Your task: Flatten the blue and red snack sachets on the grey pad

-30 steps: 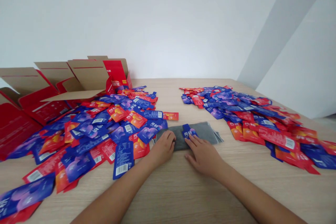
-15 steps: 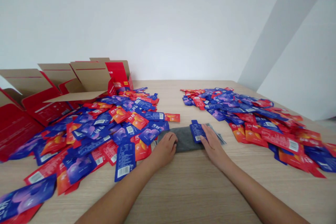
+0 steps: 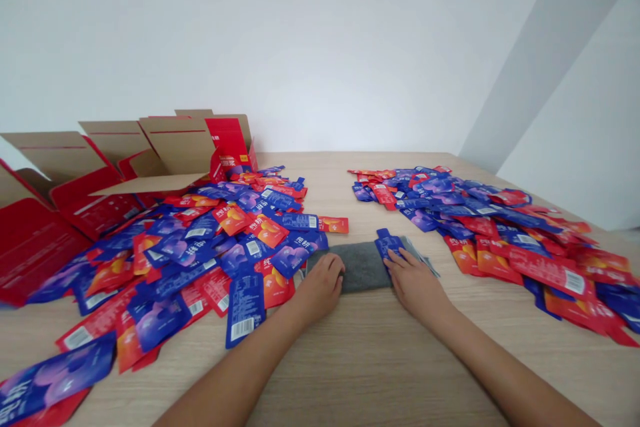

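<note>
A folded grey cloth (image 3: 357,268) lies flat on the table in front of me. My left hand (image 3: 323,283) rests at its left end, fingers curled and closed on the fabric. On the cloth's right end lies a blue pouch (image 3: 385,243) with a short spout-like tab at its far end. My right hand (image 3: 416,283) is laid over this pouch, fingers stretched out on its surface and covering its right part.
To the left spreads a heap of blue and red pouches (image 3: 195,247), with open red cardboard boxes (image 3: 85,203) behind it. A second heap of pouches (image 3: 480,213) runs along the right side. A white wall (image 3: 320,47) stands behind the wooden table (image 3: 345,360).
My right hand has shifted from gripping the blue pouch's right edge to lying flatter over it. My left hand stays on the cloth. The view has moved slightly.
</note>
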`<state>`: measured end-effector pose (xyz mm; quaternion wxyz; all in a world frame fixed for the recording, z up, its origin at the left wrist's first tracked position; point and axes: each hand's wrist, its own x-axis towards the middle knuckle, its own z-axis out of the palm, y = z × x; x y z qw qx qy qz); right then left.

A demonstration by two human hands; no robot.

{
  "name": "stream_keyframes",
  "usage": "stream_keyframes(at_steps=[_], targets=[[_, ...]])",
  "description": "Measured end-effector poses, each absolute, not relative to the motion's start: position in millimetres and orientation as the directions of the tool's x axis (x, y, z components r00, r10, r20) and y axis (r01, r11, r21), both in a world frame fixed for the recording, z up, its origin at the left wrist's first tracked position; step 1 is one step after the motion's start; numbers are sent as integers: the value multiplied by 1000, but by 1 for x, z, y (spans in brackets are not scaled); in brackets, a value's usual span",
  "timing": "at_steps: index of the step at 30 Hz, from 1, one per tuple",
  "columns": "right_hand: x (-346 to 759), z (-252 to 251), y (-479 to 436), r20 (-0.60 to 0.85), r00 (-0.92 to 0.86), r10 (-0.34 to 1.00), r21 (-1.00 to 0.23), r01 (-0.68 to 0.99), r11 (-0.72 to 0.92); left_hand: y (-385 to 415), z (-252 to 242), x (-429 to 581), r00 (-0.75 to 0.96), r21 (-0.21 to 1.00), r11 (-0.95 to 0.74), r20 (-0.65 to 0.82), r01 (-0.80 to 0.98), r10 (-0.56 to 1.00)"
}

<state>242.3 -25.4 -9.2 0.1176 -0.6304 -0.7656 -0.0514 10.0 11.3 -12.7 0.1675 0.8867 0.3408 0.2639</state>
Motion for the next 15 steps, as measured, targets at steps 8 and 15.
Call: stream_keyframes(at_steps=[8,15], targets=[[233,5,-41,514,-482,710,-224,723,653,10,-12,11,625,456,-719,367,525,689],[203,-5,-38,346,-457,820,-202,817,540,9,-14,12,612,430,-716,375,550,696]])
